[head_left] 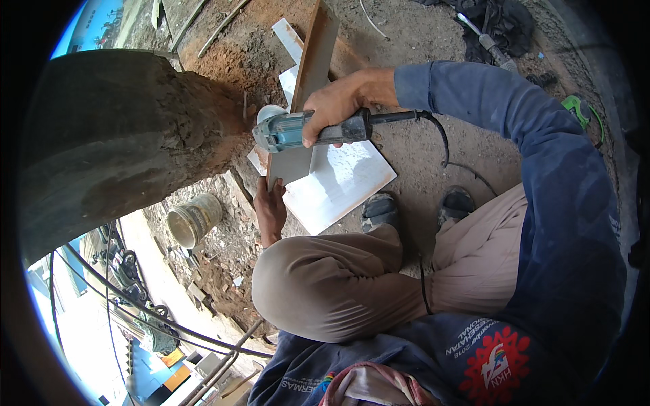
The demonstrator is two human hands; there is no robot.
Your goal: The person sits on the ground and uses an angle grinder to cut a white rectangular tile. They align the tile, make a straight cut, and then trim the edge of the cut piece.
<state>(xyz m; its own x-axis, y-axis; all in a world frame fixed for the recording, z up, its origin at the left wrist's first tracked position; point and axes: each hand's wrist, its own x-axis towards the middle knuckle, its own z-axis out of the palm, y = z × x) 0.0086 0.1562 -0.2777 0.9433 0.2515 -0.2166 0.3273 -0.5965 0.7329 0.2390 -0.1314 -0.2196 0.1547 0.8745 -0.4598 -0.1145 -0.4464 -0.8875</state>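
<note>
My right hand [333,108] is wrapped round the body of a teal and black angle grinder [288,130]. A pale guard at its head lies against a narrow grey-brown tile [315,57] that stands tilted on edge. My left hand [271,208] grips the near end of this tile, with the thumb on its face. Under it, a glossy white tile [345,183] rests on the ground by my feet. White tile offcuts [289,42] lie beyond. Where the disc meets the tile is hidden by the grinder.
At left a thick dark column [115,135] rises close to the grinder. A dirty bucket [194,220] sits on rubble below it. The grinder's black cord [443,139] hangs to the right. A green tool [577,109] and dark cloth [504,27] lie at far right.
</note>
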